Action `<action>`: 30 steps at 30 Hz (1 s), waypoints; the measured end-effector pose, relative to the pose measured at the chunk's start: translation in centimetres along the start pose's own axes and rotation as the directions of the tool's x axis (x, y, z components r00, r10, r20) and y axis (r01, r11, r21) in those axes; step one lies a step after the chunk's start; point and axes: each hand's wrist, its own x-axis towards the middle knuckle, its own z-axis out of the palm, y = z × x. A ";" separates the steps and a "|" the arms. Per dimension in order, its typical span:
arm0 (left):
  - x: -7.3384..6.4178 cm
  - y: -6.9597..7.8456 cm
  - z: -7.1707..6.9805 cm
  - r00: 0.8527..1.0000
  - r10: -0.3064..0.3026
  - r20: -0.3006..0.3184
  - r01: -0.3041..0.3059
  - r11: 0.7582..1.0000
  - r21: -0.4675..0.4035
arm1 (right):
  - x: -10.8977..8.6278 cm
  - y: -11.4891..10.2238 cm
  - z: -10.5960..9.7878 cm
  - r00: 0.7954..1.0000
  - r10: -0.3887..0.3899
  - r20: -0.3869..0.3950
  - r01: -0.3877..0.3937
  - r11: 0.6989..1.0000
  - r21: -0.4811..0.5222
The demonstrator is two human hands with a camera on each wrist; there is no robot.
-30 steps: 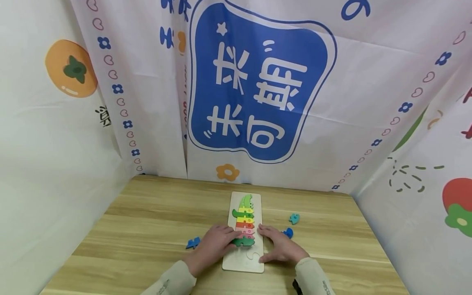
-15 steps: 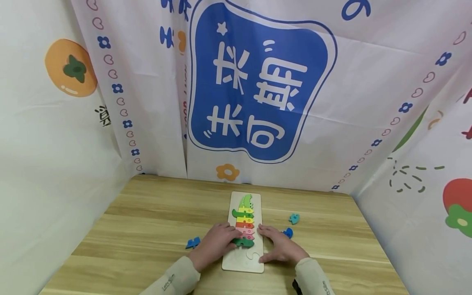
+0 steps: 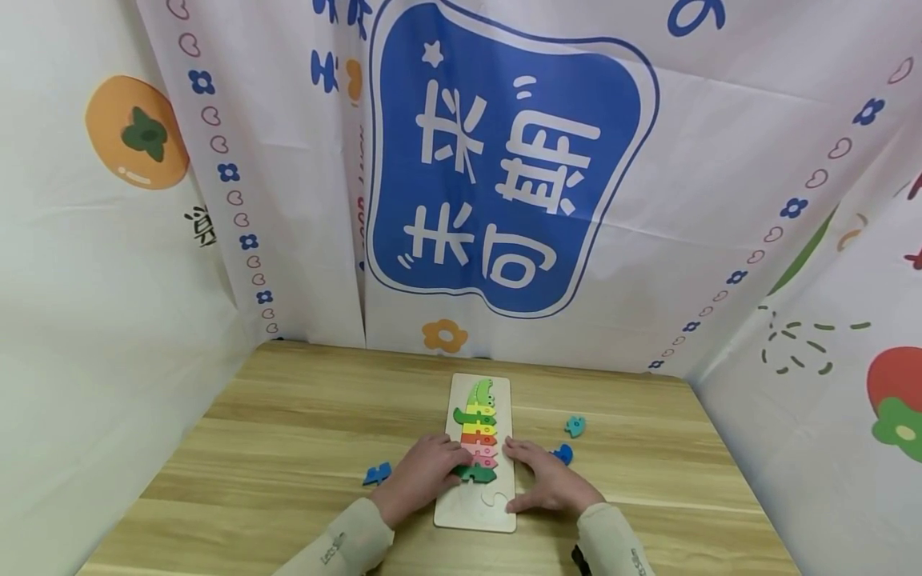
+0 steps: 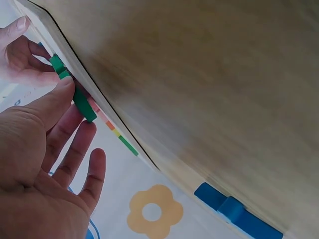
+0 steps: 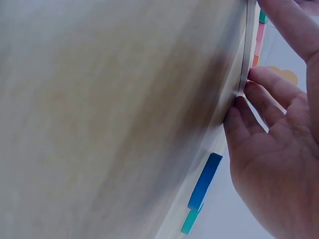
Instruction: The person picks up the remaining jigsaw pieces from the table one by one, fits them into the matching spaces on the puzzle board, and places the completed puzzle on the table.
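Note:
A pale wooden puzzle board (image 3: 468,512) lies lengthwise on the table, with a crocodile puzzle (image 3: 480,396) of light green, yellow, orange-red and pink pieces laid along it. My left hand (image 3: 423,478) pinches a dark green puzzle piece (image 3: 481,474) between thumb and fingers, just below the pink pieces. Seen in the left wrist view, that green piece (image 4: 82,103) is tilted slightly against the board's face; whether it is fully seated I cannot tell. My right hand (image 3: 551,482) touches the board's right edge with spread thumb and relaxed fingers, also visible in the right wrist view.
A blue puzzle piece (image 3: 378,474) lies left of the left hand. Right of the board are another blue piece (image 3: 563,455), partly behind the right hand, and a teal piece (image 3: 575,426). Printed cloth (image 3: 310,264) walls off the wooden table (image 3: 288,416).
The left wrist and sleeve have shifted slightly right and forward, and the dark green puzzle piece has turned a little. My right hand and the board have stayed put.

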 end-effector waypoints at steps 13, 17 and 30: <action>0.1 -0.1 0.3 1.000 -0.022 0.020 0.022 1.000 0.001 | -0.1 -0.4 -0.3 1.000 0.009 0.004 -0.009 1.000 0.002; 0.1 -0.2 0.4 0.999 -0.037 0.030 0.038 0.999 -0.024 | -0.1 -0.5 -0.3 1.000 0.014 0.004 -0.014 1.000 0.003; -0.3 -0.4 0.4 0.999 -0.045 0.018 0.046 0.998 -0.033 | -0.1 -0.2 -0.1 1.000 0.008 0.002 -0.008 1.000 0.010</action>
